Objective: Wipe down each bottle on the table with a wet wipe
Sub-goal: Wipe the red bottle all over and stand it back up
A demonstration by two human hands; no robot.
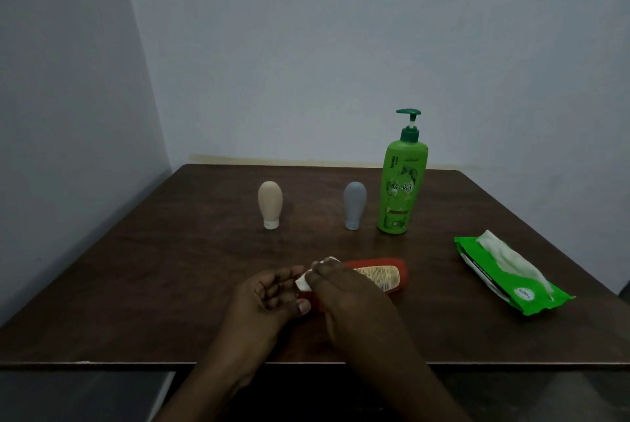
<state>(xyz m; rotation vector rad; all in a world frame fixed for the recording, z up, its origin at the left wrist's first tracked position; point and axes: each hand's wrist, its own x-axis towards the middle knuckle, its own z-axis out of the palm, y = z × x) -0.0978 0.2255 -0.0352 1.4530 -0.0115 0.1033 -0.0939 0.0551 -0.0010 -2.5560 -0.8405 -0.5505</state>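
Note:
An orange-red bottle point(385, 276) with a pale label lies on its side near the middle front of the dark wooden table point(170, 285). My left hand point(269, 299) cups its cap end, thumb against it. My right hand point(344, 299) presses a white wet wipe point(315, 271) onto the bottle near the cap and covers much of its body. Farther back stand a beige squeeze bottle point(270, 204) on its white cap, a grey squeeze bottle point(354, 205) on its cap, and a tall green pump bottle point(402, 183).
A green pack of wet wipes point(511, 276) lies at the right, with a white wipe pulled partly out of its top. Pale walls stand close behind and to the left of the table. The table's front edge runs just under my forearms.

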